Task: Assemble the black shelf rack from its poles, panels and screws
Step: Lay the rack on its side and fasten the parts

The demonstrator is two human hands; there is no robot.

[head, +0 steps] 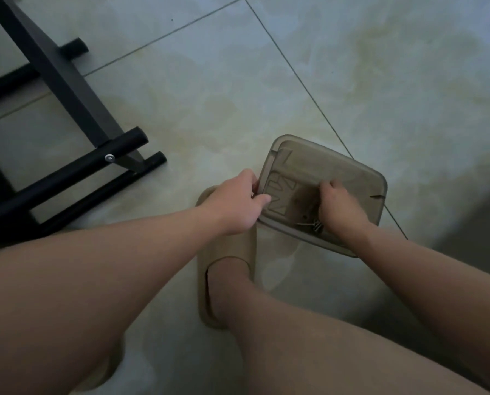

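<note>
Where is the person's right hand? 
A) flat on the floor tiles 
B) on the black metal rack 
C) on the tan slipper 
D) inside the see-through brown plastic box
D: the right hand reaches down inside the see-through brown plastic box, its fingers curled near some small metal parts, while the left hand grips the box's left edge.

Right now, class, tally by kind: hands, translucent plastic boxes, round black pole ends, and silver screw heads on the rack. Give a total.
Hands: 2 (left hand, right hand)
Translucent plastic box: 1
Round black pole ends: 3
Silver screw head: 1
Total: 7
</note>
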